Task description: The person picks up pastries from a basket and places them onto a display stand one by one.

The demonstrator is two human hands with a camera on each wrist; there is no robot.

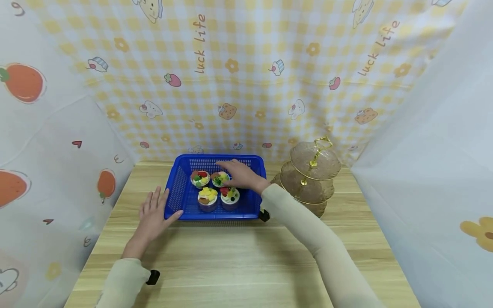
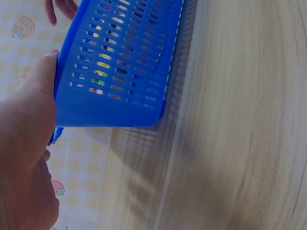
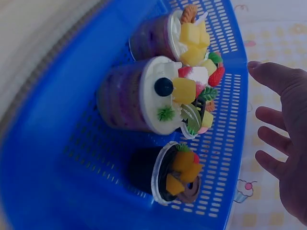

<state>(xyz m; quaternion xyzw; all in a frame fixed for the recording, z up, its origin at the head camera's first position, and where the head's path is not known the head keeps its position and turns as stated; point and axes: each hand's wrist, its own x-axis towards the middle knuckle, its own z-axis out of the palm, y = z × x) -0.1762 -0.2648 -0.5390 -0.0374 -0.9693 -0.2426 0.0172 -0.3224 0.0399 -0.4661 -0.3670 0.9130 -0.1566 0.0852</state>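
Observation:
A blue plastic basket (image 1: 219,217) with slotted walls holds several toy dessert cups. One cup has yellow fruit cubes (image 1: 208,194); beside it stands a cup with white cream and mixed fruit (image 1: 230,199). Behind them is a cup with strawberry topping (image 1: 200,179) and one with green topping (image 1: 220,179). A dark cup with orange fruit (image 3: 180,175) shows in the right wrist view. My left hand (image 1: 152,218) rests at the basket's left front corner, fingers spread, thumb on the rim. Above the cups hovers my right hand (image 1: 244,176), fingers loosely extended, holding nothing.
Right of the basket stands a three-tier stand (image 1: 313,171) with scalloped, translucent brown plates and a gold handle. The wooden table (image 1: 231,261) stretches in front. A yellow checked cloth (image 1: 250,94) hangs behind, with pale sheets at both sides.

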